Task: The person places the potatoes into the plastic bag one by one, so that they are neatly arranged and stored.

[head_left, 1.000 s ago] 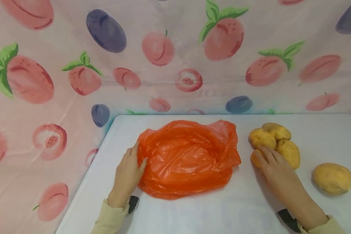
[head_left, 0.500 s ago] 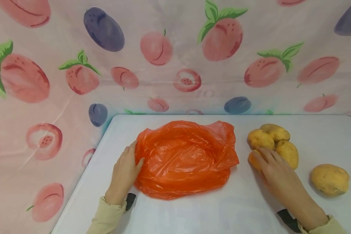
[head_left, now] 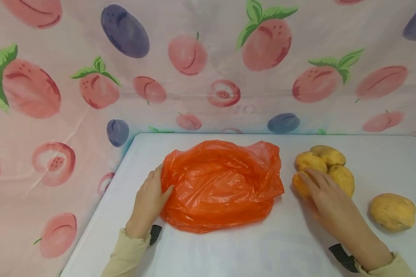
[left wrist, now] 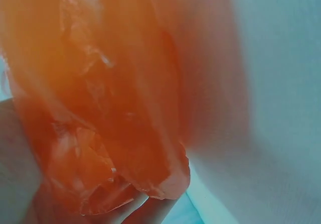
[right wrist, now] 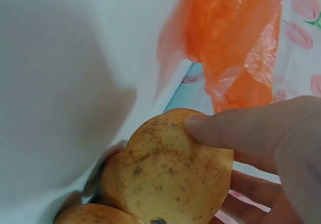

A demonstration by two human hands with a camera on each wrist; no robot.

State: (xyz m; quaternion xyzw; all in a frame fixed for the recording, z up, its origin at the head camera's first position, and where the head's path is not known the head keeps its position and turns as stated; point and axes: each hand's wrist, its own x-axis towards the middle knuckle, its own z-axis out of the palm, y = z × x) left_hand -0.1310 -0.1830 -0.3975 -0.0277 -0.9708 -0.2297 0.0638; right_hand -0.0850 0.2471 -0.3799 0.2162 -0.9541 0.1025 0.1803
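An orange plastic bag (head_left: 218, 188) lies spread with its mouth open on the white table. At its left edge my left hand (head_left: 149, 200) grips the film, thumb inside the mouth and fingers outside; in the left wrist view the bag (left wrist: 110, 108) hides most of the fingers. My right hand (head_left: 327, 200) holds a yellow potato (head_left: 301, 184) between thumb and fingers. Up close, the right wrist view shows the thumb pressing this spotted potato (right wrist: 170, 169). Three more potatoes sit just behind it in a cluster, among them a round one (head_left: 311, 161).
A larger single potato (head_left: 392, 212) lies at the right, beside my right forearm. Behind the white table (head_left: 249, 250) hangs a pink fruit-print cloth (head_left: 201, 23), which also covers the left side.
The potato in my right hand has shifted slightly leftward from the cluster, and the right hand with it. My left hand stays at the bag's edge. The head view has shifted a little.
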